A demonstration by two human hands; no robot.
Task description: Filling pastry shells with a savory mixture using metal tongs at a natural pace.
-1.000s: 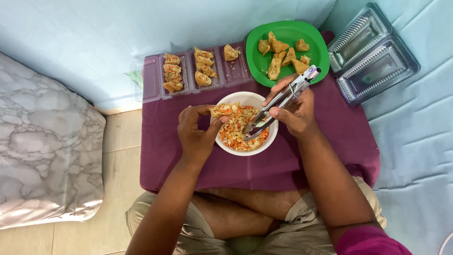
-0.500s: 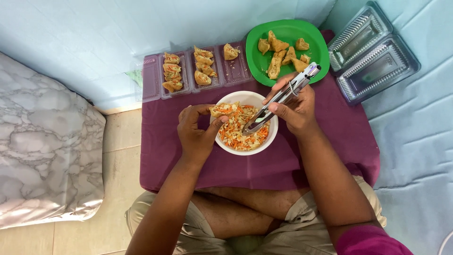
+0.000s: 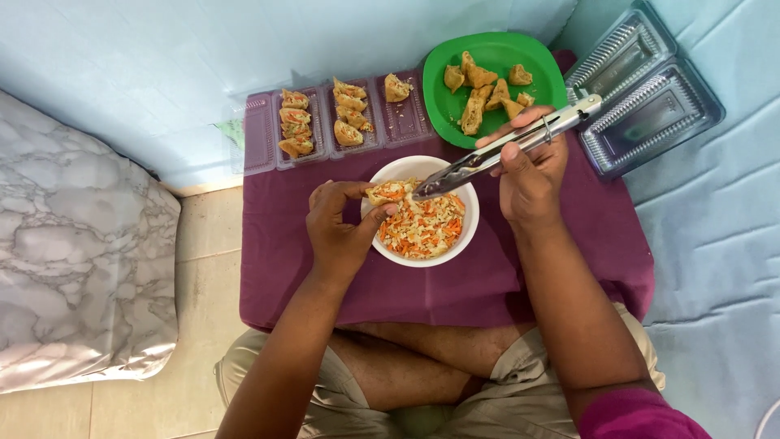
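My left hand (image 3: 340,228) holds a fried pastry pocket (image 3: 390,192) over the left rim of a white bowl (image 3: 465,237). Shredded orange and pale vegetable filling (image 3: 422,228) lies in the bowl. My right hand (image 3: 530,175) grips metal tongs (image 3: 505,148), whose tips touch the open side of the pocket. The bowl stands on a purple cloth (image 3: 292,268) in front of my crossed legs.
A green plate (image 3: 532,50) with several unfilled pockets sits behind the bowl. A clear divided tray (image 3: 406,122) at the back left holds stuffed pockets. Empty clear plastic containers (image 3: 650,106) lie at the right. A marbled cushion (image 3: 81,244) lies on the left.
The tongs have lifted out of the bowl's filling, and their tips now rest at the pocket in my left hand. My left hand has barely moved.
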